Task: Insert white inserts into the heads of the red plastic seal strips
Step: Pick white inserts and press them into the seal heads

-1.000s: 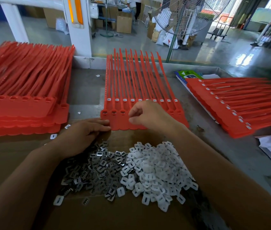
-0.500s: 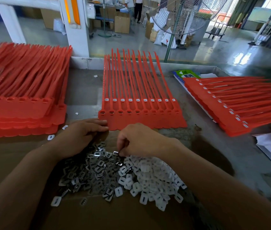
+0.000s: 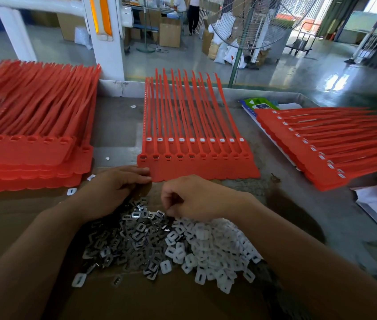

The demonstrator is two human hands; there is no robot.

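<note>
Kept the left hand (image 3: 115, 188) flat, gripping nothing, steadying the centre sheet of red seal strips (image 3: 196, 162), probably so the right hand (image 3: 194, 197), curled over the white inserts (image 3: 215, 245) nearby, contents unclear, could reach the heads.

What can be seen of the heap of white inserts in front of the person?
The heap of white inserts lies loose on brown cardboard, right of a heap of grey metal clips that it meets. Each piece looks like a small rounded plastic square with one slot. The right hand is curled at its far edge; whether it holds one is hidden.
</note>
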